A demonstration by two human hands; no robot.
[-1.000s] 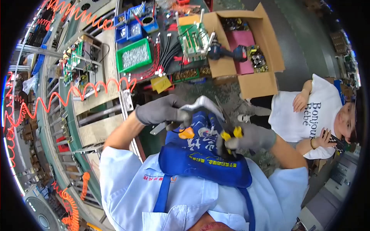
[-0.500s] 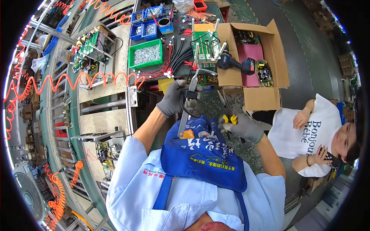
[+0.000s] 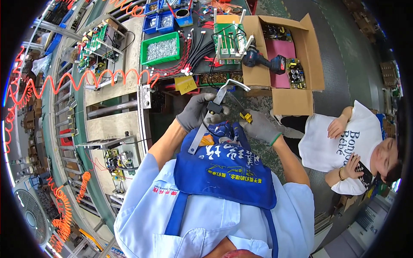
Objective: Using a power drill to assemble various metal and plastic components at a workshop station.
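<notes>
My left hand (image 3: 195,112), in a grey glove, is closed round a long flat metal bracket (image 3: 198,139) with a bent upper end. A small black block (image 3: 214,107) sits across the bracket at my fingers, and a thin black cable loops down beside it. In my gloved right hand (image 3: 260,127) is a yellow-handled hand tool (image 3: 246,117). Its thin dark end points up and left toward the bracket, apart from it; blur and my fingers hide its exact kind.
Ahead, a bench holds a green bin of small metal parts (image 3: 161,49), cables (image 3: 200,53), a circuit-board assembly (image 3: 230,41) and a cordless drill (image 3: 263,61). A cardboard box (image 3: 292,103) stands at right. Another person (image 3: 340,142) sits at far right, holding a dark object.
My right hand has moved left and up, bringing the yellow-handled tool closer to the bracket. The bracket has tilted further, its lower end shifting left. The view has shifted slightly.
</notes>
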